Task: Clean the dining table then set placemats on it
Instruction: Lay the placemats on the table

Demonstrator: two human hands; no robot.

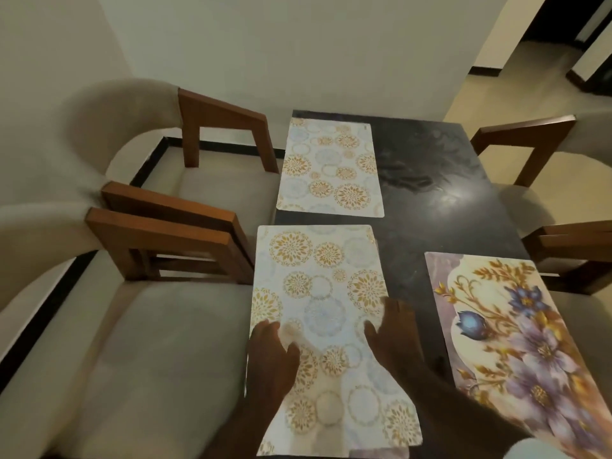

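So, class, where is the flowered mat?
Head view: the flowered mat lies at the table's near right, just right of the near circle mat under the left hand and right hand.

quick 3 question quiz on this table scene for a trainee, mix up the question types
1. Multiple choice: how many mats lie on the dark table? A two, B three, C four.
2. True or false: the floral placemat lies on the person's right side of the table, and neither hand touches it.
3. Fill in: the left hand and the right hand both rest on the near placemat, which is patterned with gold and pale blue ____.

Key: 1 B; 2 true; 3 circles.
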